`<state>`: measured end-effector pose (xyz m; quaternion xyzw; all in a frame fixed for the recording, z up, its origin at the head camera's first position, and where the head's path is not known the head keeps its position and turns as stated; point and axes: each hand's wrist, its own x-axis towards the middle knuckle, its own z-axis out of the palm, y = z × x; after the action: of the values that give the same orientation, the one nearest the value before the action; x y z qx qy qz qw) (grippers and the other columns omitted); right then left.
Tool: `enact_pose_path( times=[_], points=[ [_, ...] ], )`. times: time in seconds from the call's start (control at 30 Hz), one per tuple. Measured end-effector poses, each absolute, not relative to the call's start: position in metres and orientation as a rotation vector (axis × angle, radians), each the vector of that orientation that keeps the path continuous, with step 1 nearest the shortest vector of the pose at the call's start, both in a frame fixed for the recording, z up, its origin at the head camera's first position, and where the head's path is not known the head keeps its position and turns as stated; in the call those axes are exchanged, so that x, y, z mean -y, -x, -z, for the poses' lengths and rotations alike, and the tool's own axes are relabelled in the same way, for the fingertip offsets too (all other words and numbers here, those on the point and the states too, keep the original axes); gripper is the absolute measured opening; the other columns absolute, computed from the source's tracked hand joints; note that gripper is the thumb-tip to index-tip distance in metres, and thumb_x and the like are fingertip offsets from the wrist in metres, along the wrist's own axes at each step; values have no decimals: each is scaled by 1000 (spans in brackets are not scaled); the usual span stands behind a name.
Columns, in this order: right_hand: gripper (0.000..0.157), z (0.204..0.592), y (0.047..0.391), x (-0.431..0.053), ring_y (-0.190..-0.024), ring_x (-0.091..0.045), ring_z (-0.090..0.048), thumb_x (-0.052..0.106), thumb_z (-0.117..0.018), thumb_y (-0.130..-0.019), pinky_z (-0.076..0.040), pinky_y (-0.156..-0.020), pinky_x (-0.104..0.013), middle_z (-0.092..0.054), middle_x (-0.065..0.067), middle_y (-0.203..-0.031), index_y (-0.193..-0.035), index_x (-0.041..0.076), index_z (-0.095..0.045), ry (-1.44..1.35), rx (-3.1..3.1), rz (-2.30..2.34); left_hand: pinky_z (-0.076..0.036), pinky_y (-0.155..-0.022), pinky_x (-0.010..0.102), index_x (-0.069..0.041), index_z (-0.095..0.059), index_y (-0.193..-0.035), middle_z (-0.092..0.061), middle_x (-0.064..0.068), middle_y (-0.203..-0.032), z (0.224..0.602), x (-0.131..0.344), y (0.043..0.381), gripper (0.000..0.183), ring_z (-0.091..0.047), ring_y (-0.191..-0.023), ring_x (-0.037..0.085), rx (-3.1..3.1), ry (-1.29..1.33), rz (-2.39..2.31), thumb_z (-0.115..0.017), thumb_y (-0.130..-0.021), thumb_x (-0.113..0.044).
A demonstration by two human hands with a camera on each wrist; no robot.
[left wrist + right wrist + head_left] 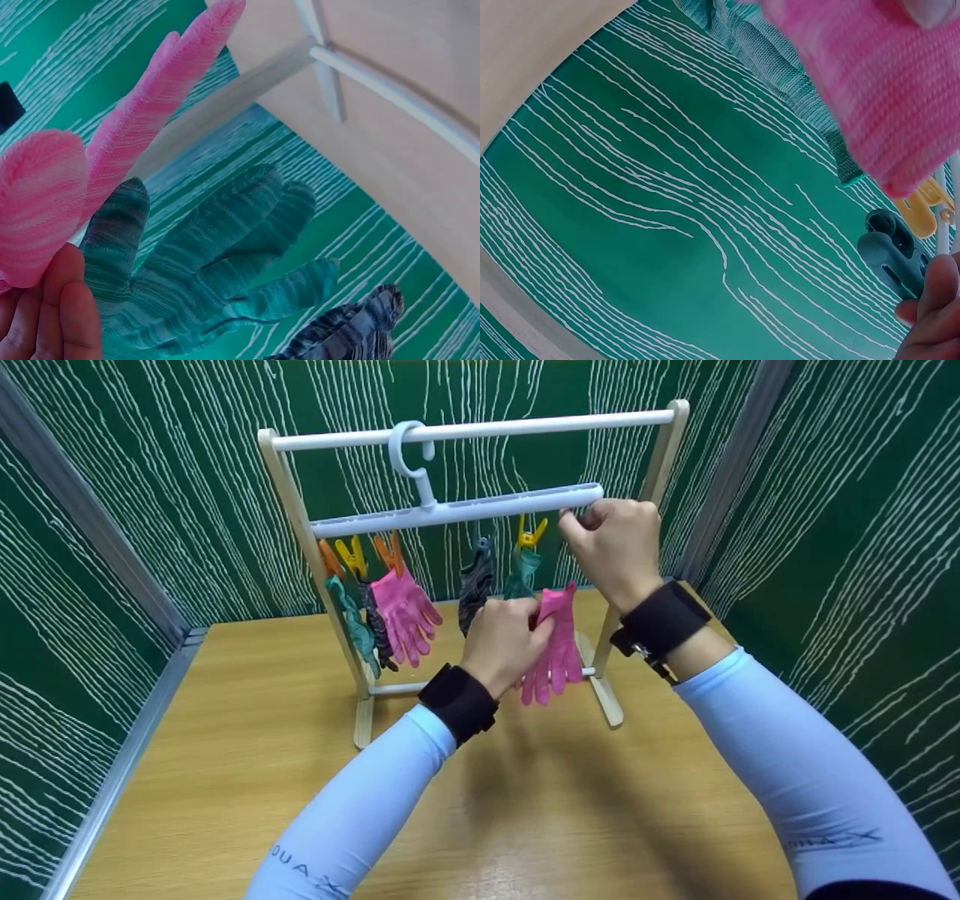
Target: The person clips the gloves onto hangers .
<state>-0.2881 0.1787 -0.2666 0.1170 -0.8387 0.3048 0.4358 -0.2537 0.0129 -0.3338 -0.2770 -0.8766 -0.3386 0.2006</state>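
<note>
My left hand (501, 639) pinches a pink knit glove (555, 656) near its cuff, and the glove's fingers hang down. At the right end of the pale blue clip hanger (495, 510), my right hand (619, 544) has its fingers curled round a dark grey-blue clothespin (897, 259), seen in the right wrist view. That clothespin is apart from the pink glove's cuff. Beside the left hand hang a green glove (524, 570) under a yellow clothespin (531, 534) and a black-and-grey glove (476, 581) under a grey-blue clothespin (483, 544).
On the hanger's left side, another pink glove (407, 611), a dark glove (375, 622) and a green glove (352, 619) hang from orange and yellow clothespins. The hanger hooks over the white rail (540, 429) of a wooden rack (289, 495) on the wooden table (262, 780).
</note>
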Motion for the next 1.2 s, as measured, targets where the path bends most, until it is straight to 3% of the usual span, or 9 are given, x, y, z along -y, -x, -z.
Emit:
enact_pose_path(
  times=[0.33, 0.5, 0.83, 1.2],
  points=[
    [47, 266, 289, -178, -47, -5, -33, 13, -73, -97, -19, -48, -18, -53, -12, -49, -54, 2, -58, -289, 2092, -768, -43, -60, 21, -5, -78, -87, -80, 8, -80, 324, -19, 258, 30, -70, -68, 17, 2479, 725, 929, -69, -108, -25],
    [47, 266, 289, -179, -47, -5, -33, 13, -73, -97, -20, -48, -18, -52, -11, -50, -54, 2, -58, -291, 2096, -763, -41, -60, 23, -5, -77, -85, -77, 8, -76, 319, -22, 260, 32, -67, -67, 17, 2493, 692, 859, -69, -108, -27],
    [47, 265, 288, -178, -47, -7, -32, 12, -73, -98, -20, -48, -19, -50, -10, -50, -55, 2, -57, -292, 2106, -749, -63, -71, 36, -7, -75, -86, -79, 8, -81, 314, -26, 265, 32, -79, -78, 24, 2524, 651, 659, -66, -109, -27],
    [49, 265, 287, -176, -47, -10, -31, 12, -72, -98, -19, -48, -21, -45, -4, -49, -53, 7, -53, -290, 2105, -742, -64, -66, 35, -8, -77, -90, -77, 6, -77, 313, -29, 271, 32, -75, -68, 21, 2502, 662, 393, -61, -111, -26]
  ],
)
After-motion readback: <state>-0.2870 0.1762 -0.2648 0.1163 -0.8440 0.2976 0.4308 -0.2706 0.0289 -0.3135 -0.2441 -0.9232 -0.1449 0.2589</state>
